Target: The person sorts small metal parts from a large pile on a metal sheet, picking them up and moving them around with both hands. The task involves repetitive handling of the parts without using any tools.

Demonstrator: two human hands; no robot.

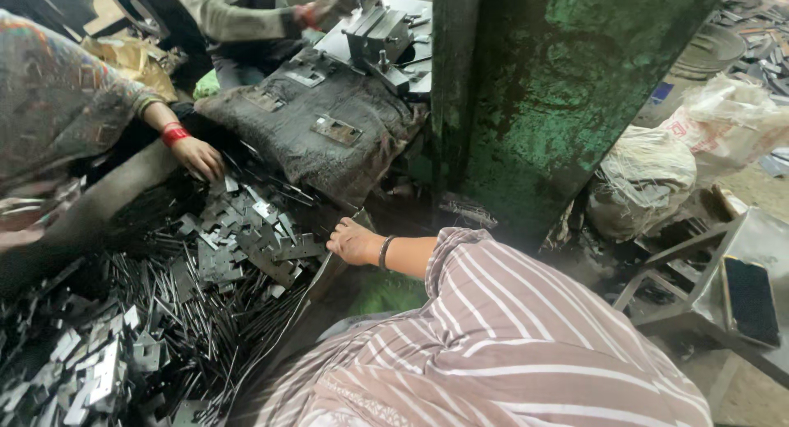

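1. Nearest the camera, lower centre and right of the frame: a striped sleeve (509, 345) in brown and white, filling the foreground and covering the person's arm up to the wrist.
2. Lower left: a heap of flat metal plates (246, 238) lying over long thin metal rods (189, 312), spread across the floor.
3. Upper centre: a dark cloth pad (312, 127) with several plates on it, and behind it a press tool (378, 36) on a grey table.
4. Centre right: a tall green machine column (559, 90) blocks the view beyond; tied sacks (641, 180) sit to its right.
5. Lower right: a grey metal stool (723, 287) carrying a dark phone (749, 300).
6. Upper left: a co-worker's hand (197, 157) with a red bangle, resting on the plates. At top centre, another person's arm reaches toward the press.
7. One hand (355, 242), with a dark wrist band, shows at centre. Which of the person's hands it is cannot be told. Fingers curled loosely downward, touching the right edge of the plate heap; whether it grips a plate cannot be told.
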